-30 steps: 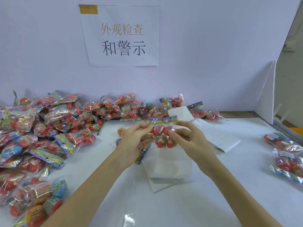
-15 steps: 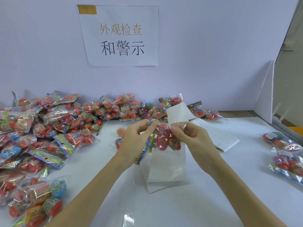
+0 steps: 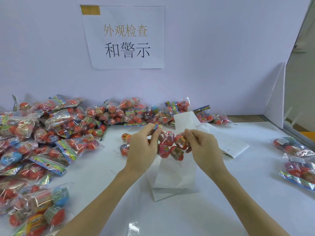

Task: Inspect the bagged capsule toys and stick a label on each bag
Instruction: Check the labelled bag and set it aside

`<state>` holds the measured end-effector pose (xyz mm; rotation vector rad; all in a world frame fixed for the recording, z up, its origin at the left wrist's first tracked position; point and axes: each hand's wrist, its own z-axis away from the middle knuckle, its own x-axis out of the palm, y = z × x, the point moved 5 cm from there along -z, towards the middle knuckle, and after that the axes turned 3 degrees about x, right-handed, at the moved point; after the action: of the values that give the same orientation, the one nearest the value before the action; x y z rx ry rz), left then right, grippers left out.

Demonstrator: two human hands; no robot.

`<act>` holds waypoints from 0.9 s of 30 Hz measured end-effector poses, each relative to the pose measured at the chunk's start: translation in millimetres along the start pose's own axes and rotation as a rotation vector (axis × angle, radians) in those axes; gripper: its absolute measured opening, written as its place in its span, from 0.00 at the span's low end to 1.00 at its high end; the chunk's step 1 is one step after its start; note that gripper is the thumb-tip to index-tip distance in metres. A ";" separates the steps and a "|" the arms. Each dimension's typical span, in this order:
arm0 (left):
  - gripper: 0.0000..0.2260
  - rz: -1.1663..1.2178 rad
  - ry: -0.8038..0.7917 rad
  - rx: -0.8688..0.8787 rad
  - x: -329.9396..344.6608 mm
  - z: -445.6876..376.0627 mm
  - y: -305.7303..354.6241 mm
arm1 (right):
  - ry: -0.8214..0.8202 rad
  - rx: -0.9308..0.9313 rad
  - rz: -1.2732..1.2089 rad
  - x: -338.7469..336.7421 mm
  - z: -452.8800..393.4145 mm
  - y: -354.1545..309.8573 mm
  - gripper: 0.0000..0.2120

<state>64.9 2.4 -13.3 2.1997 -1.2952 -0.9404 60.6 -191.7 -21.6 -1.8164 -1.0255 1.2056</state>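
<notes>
I see both hands lifted above the white table (image 3: 221,210), sharing one clear plastic bag of red capsule toys (image 3: 171,147). My left hand (image 3: 142,147) pinches its colourful header edge — my right hand (image 3: 202,147) pinches the opposite side, fingers curled.

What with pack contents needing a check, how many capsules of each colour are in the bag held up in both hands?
Red capsules: 4
Other colours: 0
Total: 4, inside the bag pinched by the left hand and right hand.
</notes>
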 end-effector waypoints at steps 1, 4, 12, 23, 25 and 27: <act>0.13 -0.016 0.015 -0.013 -1.0 0.3 0.3 | -0.053 0.039 -0.097 1.0 0.5 -0.6 0.15; 0.15 -0.016 0.080 -0.097 -3.7 -0.8 -3.1 | -0.264 0.153 -0.341 10.2 5.8 -4.4 0.13; 0.09 0.327 -0.064 -0.368 3.8 0.8 -9.0 | -0.353 0.150 -0.285 10.0 9.1 -7.5 0.06; 0.17 0.725 -0.124 -0.711 10.9 5.5 -15.0 | -0.267 0.097 -0.192 9.8 9.7 -9.4 0.19; 0.15 0.766 -0.127 -0.763 12.1 5.6 -15.2 | -0.280 0.104 -0.248 11.2 9.7 -9.7 0.18; 0.15 0.794 -0.127 -0.786 13.6 6.4 -14.3 | -0.283 0.108 -0.265 11.0 8.8 -8.2 0.18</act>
<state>73.3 -2.8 -31.5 0.9283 -1.3570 -1.0055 53.2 -177.2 -21.2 -1.4015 -1.2871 1.3471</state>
